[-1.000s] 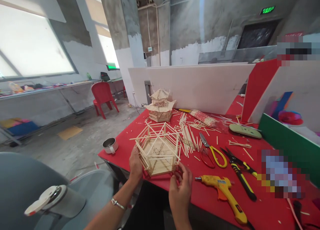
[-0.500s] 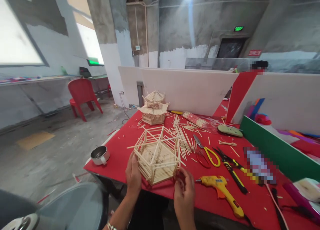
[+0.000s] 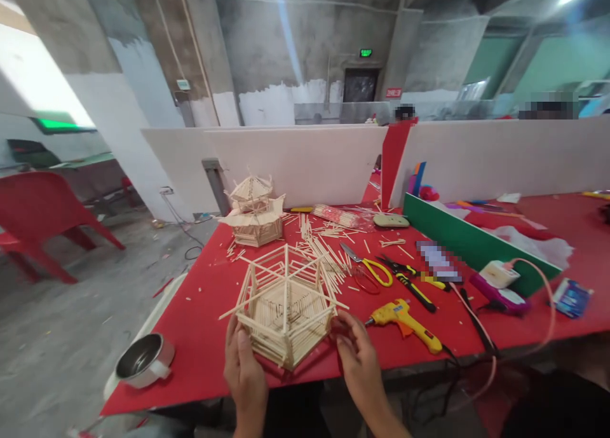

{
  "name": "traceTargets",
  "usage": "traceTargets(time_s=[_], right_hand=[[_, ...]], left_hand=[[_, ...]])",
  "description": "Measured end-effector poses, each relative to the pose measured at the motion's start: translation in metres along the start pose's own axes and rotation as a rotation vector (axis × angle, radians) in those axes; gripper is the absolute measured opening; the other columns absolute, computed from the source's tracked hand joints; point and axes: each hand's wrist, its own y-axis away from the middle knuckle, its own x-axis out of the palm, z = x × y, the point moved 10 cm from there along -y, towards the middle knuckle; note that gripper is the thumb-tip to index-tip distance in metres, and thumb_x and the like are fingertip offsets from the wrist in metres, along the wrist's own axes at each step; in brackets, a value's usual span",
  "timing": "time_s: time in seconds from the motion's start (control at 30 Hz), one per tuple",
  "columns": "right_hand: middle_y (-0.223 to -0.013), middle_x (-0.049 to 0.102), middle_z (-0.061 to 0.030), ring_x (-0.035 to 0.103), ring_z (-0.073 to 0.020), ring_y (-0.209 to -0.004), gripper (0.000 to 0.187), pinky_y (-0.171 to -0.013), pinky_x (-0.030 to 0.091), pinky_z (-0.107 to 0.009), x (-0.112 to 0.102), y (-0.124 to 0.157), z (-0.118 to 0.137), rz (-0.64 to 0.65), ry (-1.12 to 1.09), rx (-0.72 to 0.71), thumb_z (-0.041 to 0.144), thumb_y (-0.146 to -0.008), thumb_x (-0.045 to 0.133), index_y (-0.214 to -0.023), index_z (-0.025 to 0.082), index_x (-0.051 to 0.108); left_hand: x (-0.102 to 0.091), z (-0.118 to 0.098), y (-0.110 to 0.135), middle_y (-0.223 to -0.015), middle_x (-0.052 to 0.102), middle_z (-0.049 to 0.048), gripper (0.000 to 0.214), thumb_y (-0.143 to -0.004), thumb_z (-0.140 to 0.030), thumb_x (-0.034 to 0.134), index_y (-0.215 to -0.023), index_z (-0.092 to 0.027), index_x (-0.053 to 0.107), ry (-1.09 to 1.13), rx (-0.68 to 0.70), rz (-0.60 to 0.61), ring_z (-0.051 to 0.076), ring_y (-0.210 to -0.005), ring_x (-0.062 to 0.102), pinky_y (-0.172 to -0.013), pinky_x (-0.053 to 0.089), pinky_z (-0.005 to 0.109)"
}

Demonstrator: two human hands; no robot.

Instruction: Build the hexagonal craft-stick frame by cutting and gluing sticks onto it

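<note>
A six-sided frame of thin wooden sticks (image 3: 286, 342), with slatted sides and sticks crossing over its open top, is held just above the table's front edge. My left hand (image 3: 245, 374) grips its left side, thumb up against the slats. At the right corner, my right hand (image 3: 357, 355) has its fingers curled against the frame; its fingertips are partly hidden. Behind stands a tiered stick pavilion (image 3: 257, 225) with a pointed roof. To the right of my right hand lies a yellow glue gun (image 3: 405, 323).
Loose sticks (image 3: 328, 253), yellow-handled scissors (image 3: 376, 271), pliers (image 3: 414, 292) and a blurred-out phone (image 3: 438, 261) lie on the red table (image 3: 200, 336). A metal cup (image 3: 145, 362) sits near the left edge. A green board (image 3: 476, 247) and a white partition (image 3: 305, 164) stand behind.
The view has swung to the right, so the surroundings appear farther left. Both hands still hold the stick frame, which looks tipped slightly differently.
</note>
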Motion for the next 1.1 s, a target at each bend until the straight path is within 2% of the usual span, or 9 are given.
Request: traceTargets(time_s=[0.1,0.2,0.37,0.47,0.6,0.7,0.87,0.97,1.1], right_hand=[[-0.126,0.063,-0.0136,0.066,-0.0231,-0.108,0.037,-0.088,0.057,-0.033,-0.014,0.002,0.014,0.047,0.131,-0.018,0.03,-0.084,0.055,-0.118,0.019,0.065],[-0.114,0.069,-0.0128,0.07,-0.0228,-0.095,0.032,-0.083,0.058,-0.034,-0.041,-0.012,0.035,0.119,0.265,-0.07,0.036,-0.087,0.054,-0.11,0.019,0.069],[-0.107,0.074,-0.0097,0.07,-0.0238,-0.094,0.036,-0.083,0.056,-0.035,-0.124,-0.09,0.072,-0.01,0.704,-0.185,0.042,-0.087,0.05,-0.108,0.021,0.071],[-0.104,0.074,-0.0107,0.07,-0.025,-0.091,0.036,-0.083,0.053,-0.036,-0.166,-0.134,0.076,-0.028,0.957,-0.181,0.039,-0.086,0.048,-0.103,0.02,0.073],[-0.099,0.075,-0.0096,0.069,-0.026,-0.088,0.038,-0.075,0.05,-0.034,-0.209,-0.143,0.065,-0.033,1.076,-0.1,0.043,-0.087,0.046,-0.105,0.023,0.073],[-0.099,0.075,-0.0084,0.069,-0.0253,-0.091,0.043,-0.073,0.049,-0.031,-0.21,-0.124,0.041,0.072,1.057,0.01,0.053,-0.087,0.045,-0.105,0.024,0.072],[-0.109,0.073,-0.01,0.068,-0.0256,-0.097,0.045,-0.072,0.048,-0.029,-0.17,-0.089,0.006,0.313,1.054,0.092,0.05,-0.077,0.057,-0.109,0.021,0.068],[-0.11,0.073,-0.0098,0.069,-0.0267,-0.096,0.039,-0.069,0.047,-0.03,-0.16,-0.082,-0.003,0.367,1.098,0.12,0.036,-0.074,0.055,-0.108,0.023,0.069],[-0.097,0.075,-0.0101,0.071,-0.031,-0.085,0.033,-0.061,0.046,-0.033,-0.161,-0.084,-0.003,0.356,1.098,0.079,0.033,-0.067,0.057,-0.096,0.025,0.071]], left_hand=[[0.003,-0.001,-0.001,-0.139,0.057,0.0101,0.046,-0.093,-0.047,0.049,-0.126,-0.018,0.064,-0.023,0.008,0.02,0.026,-0.131,0.05,-0.112,0.038,0.041],[0.005,-0.003,-0.001,-0.137,0.058,0.0098,0.045,-0.094,-0.047,0.048,-0.123,-0.018,0.065,-0.052,0.003,0.026,0.027,-0.13,0.051,-0.112,0.038,0.042],[0.004,-0.008,-0.001,-0.137,0.058,0.0099,0.043,-0.092,-0.044,0.05,-0.122,-0.018,0.065,-0.036,0.031,-0.013,0.027,-0.13,0.05,-0.111,0.039,0.042],[0.001,-0.011,0.0,-0.134,0.059,0.0093,0.04,-0.091,-0.042,0.051,-0.121,-0.018,0.065,0.001,0.049,-0.016,0.026,-0.126,0.053,-0.109,0.041,0.042],[-0.01,-0.015,0.005,-0.133,0.059,0.0079,0.039,-0.091,-0.042,0.05,-0.12,-0.02,0.065,-0.033,0.077,-0.019,0.025,-0.119,0.057,-0.105,0.046,0.041],[-0.02,-0.017,0.009,-0.129,0.06,0.0083,0.039,-0.091,-0.043,0.049,-0.117,-0.019,0.065,-0.075,0.099,-0.042,0.023,-0.11,0.061,-0.097,0.051,0.039],[-0.041,-0.04,0.017,-0.097,0.064,0.0052,0.032,-0.091,-0.041,0.049,-0.093,-0.015,0.067,-0.208,0.167,-0.125,0.018,-0.09,0.062,-0.086,0.052,0.034],[-0.051,-0.081,0.027,-0.084,0.061,0.0031,0.028,-0.092,-0.037,0.049,-0.083,-0.016,0.065,-0.293,0.346,-0.149,0.017,-0.082,0.059,-0.082,0.049,0.032],[-0.05,-0.151,0.03,-0.085,0.064,0.0034,0.015,-0.089,-0.03,0.057,-0.084,-0.019,0.067,-0.392,0.616,-0.127,0.017,-0.083,0.06,-0.082,0.048,0.032]])
